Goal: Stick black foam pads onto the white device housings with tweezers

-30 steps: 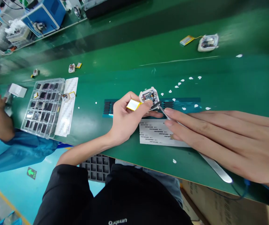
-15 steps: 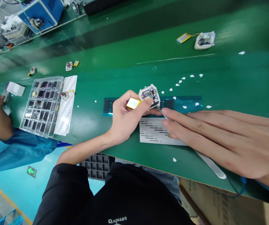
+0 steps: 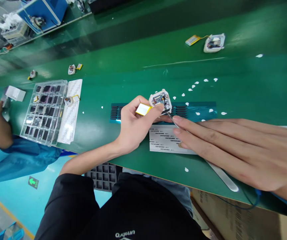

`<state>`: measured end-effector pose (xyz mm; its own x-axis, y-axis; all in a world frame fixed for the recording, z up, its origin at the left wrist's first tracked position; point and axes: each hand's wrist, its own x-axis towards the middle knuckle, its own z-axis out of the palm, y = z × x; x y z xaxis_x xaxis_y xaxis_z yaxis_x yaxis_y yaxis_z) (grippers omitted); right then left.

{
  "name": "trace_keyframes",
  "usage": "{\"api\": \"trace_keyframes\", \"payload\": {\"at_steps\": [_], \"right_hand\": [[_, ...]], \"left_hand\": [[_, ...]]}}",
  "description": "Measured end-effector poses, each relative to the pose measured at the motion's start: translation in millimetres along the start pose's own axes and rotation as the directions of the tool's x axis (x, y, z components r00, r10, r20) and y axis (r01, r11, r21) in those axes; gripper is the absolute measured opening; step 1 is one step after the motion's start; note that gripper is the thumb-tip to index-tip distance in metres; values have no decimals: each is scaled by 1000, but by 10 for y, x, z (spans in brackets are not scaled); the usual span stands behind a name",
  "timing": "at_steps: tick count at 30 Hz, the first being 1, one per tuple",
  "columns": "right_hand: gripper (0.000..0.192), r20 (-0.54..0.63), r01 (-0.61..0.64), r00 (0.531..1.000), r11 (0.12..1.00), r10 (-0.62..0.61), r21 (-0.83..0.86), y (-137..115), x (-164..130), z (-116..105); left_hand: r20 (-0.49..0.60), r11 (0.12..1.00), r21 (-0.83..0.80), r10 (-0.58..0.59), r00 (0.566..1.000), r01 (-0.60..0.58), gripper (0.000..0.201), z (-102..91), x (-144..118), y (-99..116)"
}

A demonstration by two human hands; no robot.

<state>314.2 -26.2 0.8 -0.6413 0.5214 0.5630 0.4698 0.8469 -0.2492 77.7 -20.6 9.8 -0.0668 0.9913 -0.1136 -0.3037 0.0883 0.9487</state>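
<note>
Head view: left hand (image 3: 133, 128) keeps pinching white square device shell (image 3: 160, 101) with yellow flat battery (image 3: 143, 109), right hand (image 3: 235, 150) gripping steel tweezers (image 3: 222, 176), tip now nearer the shell's board.

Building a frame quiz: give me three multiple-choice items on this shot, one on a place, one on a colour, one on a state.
1. Where is the white label sheet?
A) under the clear tray
B) near bench edge, below the hands
C) on the floor

2. What colour is the bench top?
A) green
B) grey
C) white

3. What is the left hand doing?
A) lying flat and empty
B) holding a small white device
C) gripping the tray

Answers: 1 B, it lies beside the right hand; 2 A, green throughout; 3 B, fingers pinch the device while the tweezers touch it.
</note>
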Motion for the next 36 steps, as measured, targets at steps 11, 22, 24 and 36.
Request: {"api": "trace_keyframes", "payload": {"at_steps": [11, 22, 24, 36], "right_hand": [[35, -72, 298, 947, 942, -312, -154, 65, 166, -14], [63, -51, 118, 991, 988, -124, -94, 9, 148, -120], [69, -1, 175, 984, 982, -176, -72, 52, 162, -142], [68, -46, 191, 979, 973, -198, -130, 149, 164, -176]], "left_hand": [[12, 1000, -8, -22, 1000, 22, 21, 18, 4, 24], [36, 996, 88, -16, 999, 12, 24, -26, 28, -4], [32, 995, 104, 6, 999, -9, 23, -20, 13, 0], [110, 984, 137, 97, 989, -112, 21, -27, 28, -17]]}}
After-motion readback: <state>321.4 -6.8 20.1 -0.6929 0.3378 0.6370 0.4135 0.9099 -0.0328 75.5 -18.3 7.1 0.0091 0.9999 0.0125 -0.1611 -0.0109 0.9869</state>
